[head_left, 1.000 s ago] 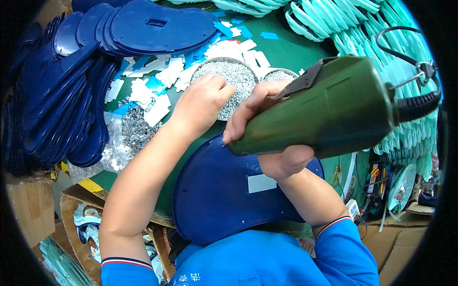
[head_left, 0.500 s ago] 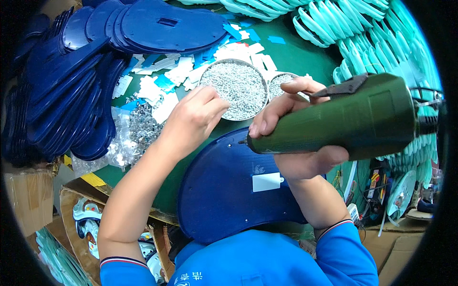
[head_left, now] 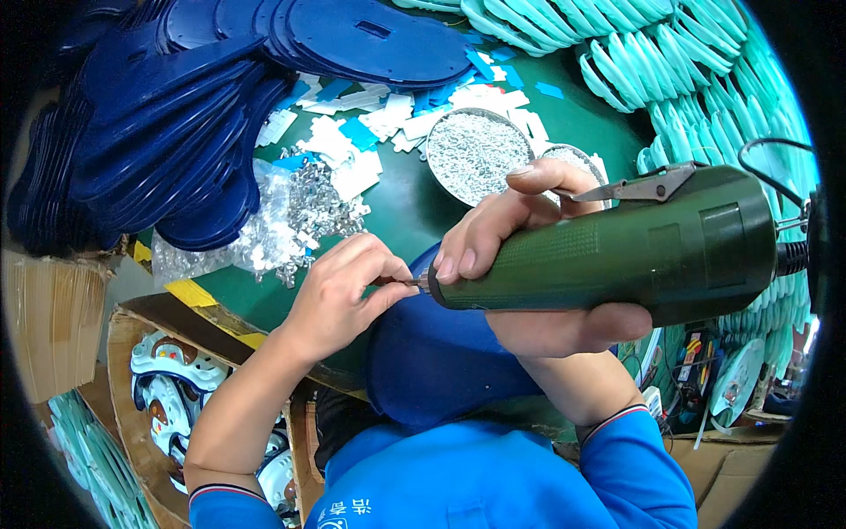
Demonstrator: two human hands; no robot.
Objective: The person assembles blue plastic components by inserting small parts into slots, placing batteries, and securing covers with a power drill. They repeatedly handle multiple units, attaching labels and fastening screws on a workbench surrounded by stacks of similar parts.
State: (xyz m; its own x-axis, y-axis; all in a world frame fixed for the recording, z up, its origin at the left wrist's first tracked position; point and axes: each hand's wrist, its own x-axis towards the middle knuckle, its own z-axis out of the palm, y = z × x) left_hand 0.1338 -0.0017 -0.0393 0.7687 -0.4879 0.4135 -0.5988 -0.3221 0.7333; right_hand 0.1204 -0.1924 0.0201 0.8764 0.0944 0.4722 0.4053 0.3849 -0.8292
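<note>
My right hand (head_left: 495, 231) grips a dark green electric screwdriver (head_left: 608, 256) with a metal lever along its top. The screwdriver lies level, its nose pointing left. At that nose my left hand (head_left: 339, 286) is closed in a pinch, thumb and forefinger meeting at the bit; whatever small piece they hold is too small to make out. Under the screwdriver is a dark blue curved plastic panel (head_left: 441, 366), partly covered by my right arm. Beyond my hands stands a round bowl (head_left: 429, 166) full of small silvery screws, with a smaller bowl (head_left: 575, 148) beside it, partly behind my right fingers.
Stacked dark blue panels (head_left: 167, 132) fill the far left. Small metal parts (head_left: 322, 203) lie by a clear plastic bag (head_left: 264, 216). White and blue flat pieces (head_left: 357, 172) are scattered behind. Turquoise parts (head_left: 705, 123) pile up at right. A cardboard box (head_left: 132, 353) stands lower left.
My left hand has come from the bowl's edge down to the screwdriver's nose. The screwdriver has shifted slightly lower and left. The view has moved, so the table things appear farther right.
</note>
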